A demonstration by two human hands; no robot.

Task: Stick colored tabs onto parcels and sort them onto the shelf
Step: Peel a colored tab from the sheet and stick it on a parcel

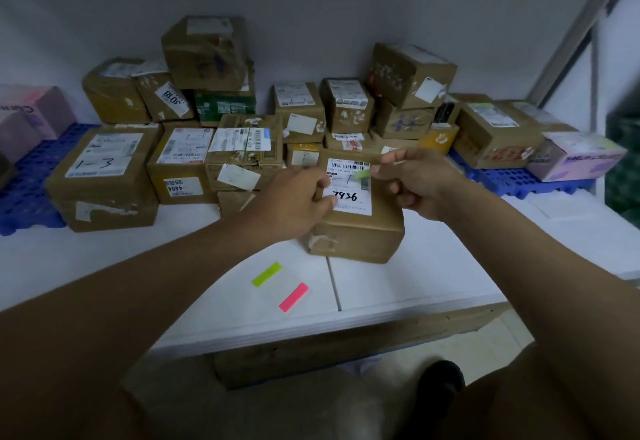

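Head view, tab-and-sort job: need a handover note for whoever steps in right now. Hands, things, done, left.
Left hand: fingers rest on the front parcel, at the left edge of its white label marked 7936, steadying it.
Right hand: pinches a green tab over the label's upper right; whether it is stuck down cannot be told.
Spare tabs: a green tab pad and a pink tab pad lie on the white table in front of the parcel.
Other parcels are stacked behind, some on a blue pallet.
Left: press the tab on, shelve this parcel, repeat for the rest.
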